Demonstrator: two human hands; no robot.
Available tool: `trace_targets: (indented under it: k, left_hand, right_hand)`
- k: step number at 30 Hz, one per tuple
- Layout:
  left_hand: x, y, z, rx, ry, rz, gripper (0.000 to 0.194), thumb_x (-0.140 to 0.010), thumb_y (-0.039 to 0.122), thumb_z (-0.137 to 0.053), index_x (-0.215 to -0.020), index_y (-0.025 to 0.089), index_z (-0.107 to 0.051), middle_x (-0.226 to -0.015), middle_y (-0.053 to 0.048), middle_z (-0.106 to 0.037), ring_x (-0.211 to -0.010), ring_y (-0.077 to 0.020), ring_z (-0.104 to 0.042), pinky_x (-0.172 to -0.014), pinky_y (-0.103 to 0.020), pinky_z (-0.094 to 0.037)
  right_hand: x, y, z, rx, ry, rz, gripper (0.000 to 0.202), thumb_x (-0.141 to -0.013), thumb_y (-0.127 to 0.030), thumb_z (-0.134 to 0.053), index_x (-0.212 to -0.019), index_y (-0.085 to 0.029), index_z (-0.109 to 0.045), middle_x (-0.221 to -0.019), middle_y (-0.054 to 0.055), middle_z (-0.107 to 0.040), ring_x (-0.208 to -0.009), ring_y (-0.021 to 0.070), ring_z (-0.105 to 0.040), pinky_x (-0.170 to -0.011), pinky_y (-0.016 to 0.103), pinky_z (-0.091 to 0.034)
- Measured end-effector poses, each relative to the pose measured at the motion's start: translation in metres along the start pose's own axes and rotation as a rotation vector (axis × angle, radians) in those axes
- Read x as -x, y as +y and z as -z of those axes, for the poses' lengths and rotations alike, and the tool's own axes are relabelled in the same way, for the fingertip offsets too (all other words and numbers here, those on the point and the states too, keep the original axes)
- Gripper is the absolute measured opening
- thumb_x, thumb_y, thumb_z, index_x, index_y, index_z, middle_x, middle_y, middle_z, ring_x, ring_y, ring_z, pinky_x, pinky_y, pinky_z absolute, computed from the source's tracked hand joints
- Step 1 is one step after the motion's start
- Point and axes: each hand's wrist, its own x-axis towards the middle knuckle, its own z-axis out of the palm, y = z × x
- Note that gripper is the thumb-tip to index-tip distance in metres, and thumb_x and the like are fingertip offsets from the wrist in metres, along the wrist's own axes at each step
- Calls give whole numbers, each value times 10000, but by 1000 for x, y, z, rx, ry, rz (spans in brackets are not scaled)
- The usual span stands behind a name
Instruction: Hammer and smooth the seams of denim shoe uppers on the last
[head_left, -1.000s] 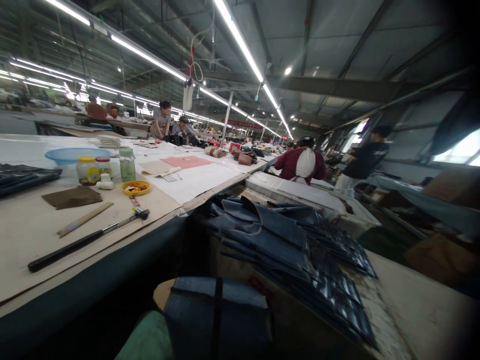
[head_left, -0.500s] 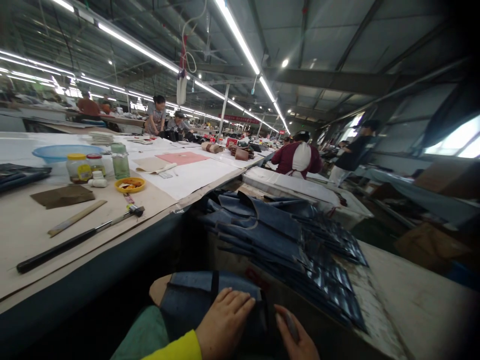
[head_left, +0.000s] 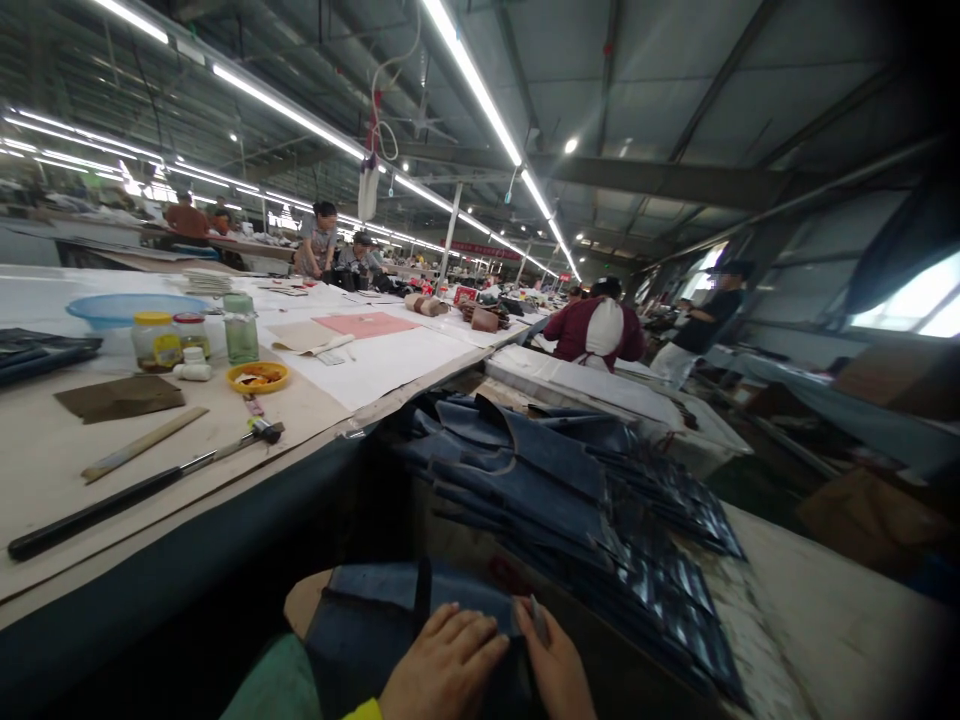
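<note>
At the bottom of the head view a dark blue leather-like piece [head_left: 375,620] lies over my lap, with a dark strap across it and a tan board [head_left: 305,600] showing at its left end. Palm down, my left hand [head_left: 442,665] rests on this piece, its fingers stretched out and holding nothing. My right hand [head_left: 551,655] is closed on a small grey tool [head_left: 538,620] at the right end of the piece. What kind of tool it is I cannot make out. Green cloth [head_left: 277,685] shows over my leg.
A pile of blue leather-like pieces [head_left: 525,460] lies ahead on the right. Along the left, the table [head_left: 315,400] bears a hammer [head_left: 150,500], a wooden stick [head_left: 142,445], jars [head_left: 154,340], a yellow dish [head_left: 257,377] and a blue basin [head_left: 135,310]. Co-workers [head_left: 596,325] sit and stand beyond.
My right hand has moved left with the grey tool, from beside the blue piece to its right end. My left hand stays on the piece. The view has shifted slightly.
</note>
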Motion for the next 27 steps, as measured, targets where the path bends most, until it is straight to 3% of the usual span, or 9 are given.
trace_targets:
  k: [5, 10, 13, 18, 23, 27]
  left_hand:
    - [4, 8, 7, 110, 4, 81, 353, -937, 286, -390, -1286, 271, -432, -1311, 1, -527, -1197, -148, -453, -1089, -340, -245]
    - [-1, 14, 16, 165, 3, 200, 272, -908, 235, -438, -1166, 257, -521, -1191, -6, -583, -1136, -149, -475, -1086, -365, -245]
    - [-5, 18, 21, 112, -30, 204, 245, -893, 227, -455, -1126, 229, -532, -1172, -24, -563, -1104, -172, -467, -1040, -373, -288]
    - [-16, 27, 28, -35, -151, 197, 131, -888, 224, -449, -938, 178, -562, -969, -46, -560, -896, -201, -478, -806, -360, -390]
    - [-22, 35, 23, -85, -164, 147, 142, -886, 210, -449, -962, 154, -555, -948, -54, -541, -881, -202, -456, -811, -361, -369]
    - [-22, 38, 15, -109, -157, 111, 179, -883, 229, -452, -997, 139, -556, -949, -63, -539, -859, -210, -456, -767, -360, -377]
  right_hand:
    - [3, 8, -7, -11, 17, -34, 546, -603, -632, -583, -851, -159, -697, -929, 107, -711, -984, 290, -623, -886, 330, -455]
    - [5, 7, -5, -25, -8, -40, 513, -603, -604, -603, -830, -153, -701, -877, 105, -714, -944, 291, -635, -872, 342, -462]
    - [9, 6, -2, -52, -45, -38, 484, -583, -568, -636, -830, -158, -707, -882, 100, -715, -936, 291, -635, -865, 346, -467]
    - [24, 13, 3, -111, -55, -113, 495, -560, -548, -669, -849, -148, -714, -785, 85, -709, -893, 294, -638, -785, 334, -496]
    - [41, 22, 6, -167, -46, -196, 535, -549, -555, -682, -884, -138, -706, -539, 36, -621, -605, 239, -626, -562, 306, -497]
    - [45, 25, 7, -122, -10, -140, 529, -544, -573, -669, -861, -151, -709, -580, 36, -651, -581, 222, -624, -559, 298, -502]
